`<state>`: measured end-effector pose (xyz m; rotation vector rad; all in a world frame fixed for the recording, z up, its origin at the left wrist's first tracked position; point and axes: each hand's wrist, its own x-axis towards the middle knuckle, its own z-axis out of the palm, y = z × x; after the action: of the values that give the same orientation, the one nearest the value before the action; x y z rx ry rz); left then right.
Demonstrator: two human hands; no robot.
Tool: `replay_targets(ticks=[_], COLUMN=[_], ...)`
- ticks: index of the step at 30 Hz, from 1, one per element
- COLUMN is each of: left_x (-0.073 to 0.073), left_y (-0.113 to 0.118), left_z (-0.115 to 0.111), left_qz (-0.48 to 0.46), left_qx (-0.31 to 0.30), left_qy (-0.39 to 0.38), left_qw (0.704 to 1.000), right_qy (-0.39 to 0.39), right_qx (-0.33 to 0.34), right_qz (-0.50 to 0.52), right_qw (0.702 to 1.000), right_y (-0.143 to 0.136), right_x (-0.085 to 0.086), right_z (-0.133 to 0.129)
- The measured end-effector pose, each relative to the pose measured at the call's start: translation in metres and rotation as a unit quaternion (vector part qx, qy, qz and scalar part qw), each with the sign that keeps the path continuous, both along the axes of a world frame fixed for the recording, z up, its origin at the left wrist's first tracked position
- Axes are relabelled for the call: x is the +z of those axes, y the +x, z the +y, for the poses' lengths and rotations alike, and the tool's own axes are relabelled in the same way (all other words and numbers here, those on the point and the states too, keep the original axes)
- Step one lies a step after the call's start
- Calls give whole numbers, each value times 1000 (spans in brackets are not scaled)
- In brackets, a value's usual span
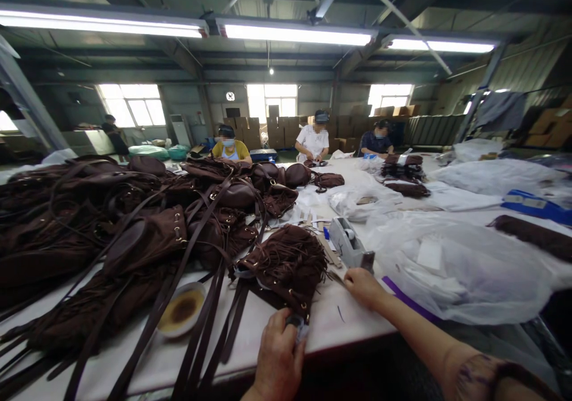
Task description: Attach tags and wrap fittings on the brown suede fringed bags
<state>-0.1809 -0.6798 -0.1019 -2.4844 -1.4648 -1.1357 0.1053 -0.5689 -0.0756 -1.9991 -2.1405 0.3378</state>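
In front of me lies a dark brown fringed bag point(290, 258) with gold eyelets along its edge. My left hand point(279, 353) is closed at its near edge, beside a dark rounded piece with pale film around it. Close to the table's front edge, my right hand point(363, 288) pinches a thin brownish strip just right of the fringe; its kind is unclear. Beyond that hand stands a grey tape dispenser point(346, 243). Long dark straps point(223, 311) run from the bags toward me.
More brown bags point(147, 234) are heaped on the left. A white bowl point(176, 332) holds a brownish stain or liquid. Clear plastic bags point(469, 264) cover the right side, near a blue packet point(536, 204). Several people sit or stand beyond the white table point(322, 335).
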Motion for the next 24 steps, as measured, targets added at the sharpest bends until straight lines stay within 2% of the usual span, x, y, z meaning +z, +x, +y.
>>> replay_targets(ticks=[8,17,20,24], left_x=[-4,-6,-4,-4], left_y=[-2,-3,-3,-3], left_z=[2,2,2,2], left_qz=[0,1,-6,-14], left_qx=[1,-2,2,-2], left_qy=[6,10,21,22], left_qw=[1000,1000,1000,1000], right_qy=[-24,19,28,40], right_qx=[-8,-45,-35,15], right_qz=[65,-28,-44,-26], right_qw=[998,998,998,999], right_y=[12,-3,-6,-3], right_x=[-2,-5,-4,-2], right_z=[6,-9,-11,-7])
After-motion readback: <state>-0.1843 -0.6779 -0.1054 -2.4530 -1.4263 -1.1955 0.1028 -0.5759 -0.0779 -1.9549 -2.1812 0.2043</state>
